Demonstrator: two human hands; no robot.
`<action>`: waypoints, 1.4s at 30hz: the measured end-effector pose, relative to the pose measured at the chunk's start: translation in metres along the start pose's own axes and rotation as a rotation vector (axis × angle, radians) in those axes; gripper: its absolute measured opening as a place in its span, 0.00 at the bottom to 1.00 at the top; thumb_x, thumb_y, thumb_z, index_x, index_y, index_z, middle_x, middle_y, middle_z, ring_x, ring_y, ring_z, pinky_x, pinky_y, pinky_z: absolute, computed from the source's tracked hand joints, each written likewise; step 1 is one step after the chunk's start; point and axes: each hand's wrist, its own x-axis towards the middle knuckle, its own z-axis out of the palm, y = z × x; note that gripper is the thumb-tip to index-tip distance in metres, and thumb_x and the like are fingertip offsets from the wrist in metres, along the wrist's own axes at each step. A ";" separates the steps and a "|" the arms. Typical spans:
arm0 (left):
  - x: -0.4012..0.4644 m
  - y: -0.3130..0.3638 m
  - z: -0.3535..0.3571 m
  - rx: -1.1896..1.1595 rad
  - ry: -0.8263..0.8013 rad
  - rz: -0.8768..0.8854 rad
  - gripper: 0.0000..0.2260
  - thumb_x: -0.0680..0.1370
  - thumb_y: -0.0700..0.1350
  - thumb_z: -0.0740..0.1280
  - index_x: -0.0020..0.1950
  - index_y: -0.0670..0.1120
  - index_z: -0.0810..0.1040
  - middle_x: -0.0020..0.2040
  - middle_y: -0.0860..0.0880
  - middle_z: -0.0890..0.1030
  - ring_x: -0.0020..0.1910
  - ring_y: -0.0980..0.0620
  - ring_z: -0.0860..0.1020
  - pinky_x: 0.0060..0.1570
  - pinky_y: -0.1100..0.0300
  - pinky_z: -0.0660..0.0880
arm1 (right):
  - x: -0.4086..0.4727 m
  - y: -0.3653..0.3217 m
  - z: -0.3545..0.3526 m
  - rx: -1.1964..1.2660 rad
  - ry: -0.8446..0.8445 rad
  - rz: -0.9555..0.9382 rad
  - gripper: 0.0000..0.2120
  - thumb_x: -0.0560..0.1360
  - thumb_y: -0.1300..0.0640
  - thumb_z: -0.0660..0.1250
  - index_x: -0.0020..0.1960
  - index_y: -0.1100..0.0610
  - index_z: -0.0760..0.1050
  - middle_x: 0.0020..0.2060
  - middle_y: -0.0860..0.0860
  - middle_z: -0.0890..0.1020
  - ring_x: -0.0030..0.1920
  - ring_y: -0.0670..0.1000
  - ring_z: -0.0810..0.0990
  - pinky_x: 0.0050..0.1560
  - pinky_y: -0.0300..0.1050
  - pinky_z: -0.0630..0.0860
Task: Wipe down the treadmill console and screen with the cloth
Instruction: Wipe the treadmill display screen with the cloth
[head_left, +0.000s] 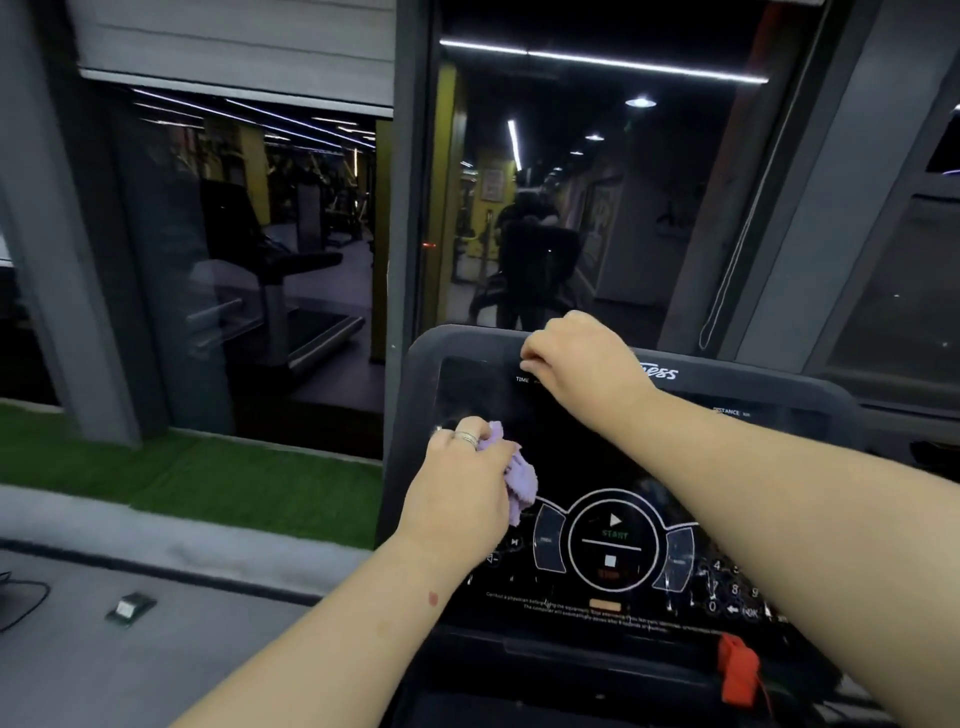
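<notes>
— Reporting on the hands first: what does each hold?

— Left hand (462, 488) grips a bunched lilac cloth (511, 475), fingers (467, 439) curled round it, a ring on one. The cloth bulges out at the hand's 3 o'clock side and lies against the dark screen (582, 447) of the treadmill console (421, 395), at about 9 o'clock from the screen's middle. Right hand (582, 358) sits at the console's upper edge, 12 o'clock, fingers bent over the rim; whether they clamp the rim or merely rest on it, I cannot tell.

— Condition of the console?

— Display dark. A round start/stop control (613, 540) sits at 6 o'clock from the screen's middle, just beside the cloth's lower end. A number keypad (727, 587) lies at 4 o'clock, partly hidden by the right forearm. A red safety clip (737, 670) hangs at the lower edge, 5 o'clock.

— Surroundings?

— Dark glass (571, 182) beyond the console, reflecting ceiling lights. A strip of green turf (208, 478) at 9 o'clock. A small green-and-white item (130, 608) lies on the grey floor (156, 665) at 8 o'clock, well apart from the console.
</notes>
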 end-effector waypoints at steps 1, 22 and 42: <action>-0.004 0.003 0.002 -0.003 0.010 0.008 0.14 0.70 0.43 0.72 0.55 0.50 0.84 0.54 0.50 0.79 0.50 0.53 0.66 0.44 0.59 0.79 | 0.004 0.003 0.001 -0.006 0.000 -0.009 0.13 0.83 0.48 0.64 0.52 0.55 0.82 0.42 0.53 0.82 0.47 0.57 0.76 0.49 0.52 0.75; -0.012 -0.038 0.020 0.121 0.058 -0.108 0.10 0.76 0.39 0.63 0.53 0.46 0.81 0.50 0.51 0.79 0.45 0.45 0.74 0.48 0.52 0.76 | -0.001 -0.005 0.028 0.241 0.073 0.243 0.17 0.74 0.52 0.63 0.62 0.53 0.74 0.56 0.51 0.76 0.58 0.59 0.70 0.59 0.55 0.73; -0.007 -0.052 0.003 0.088 0.105 -0.049 0.09 0.74 0.34 0.65 0.41 0.48 0.74 0.39 0.59 0.71 0.38 0.49 0.75 0.45 0.53 0.75 | -0.001 -0.010 0.028 0.222 0.045 0.268 0.18 0.73 0.52 0.61 0.61 0.54 0.73 0.55 0.51 0.75 0.58 0.58 0.69 0.60 0.55 0.71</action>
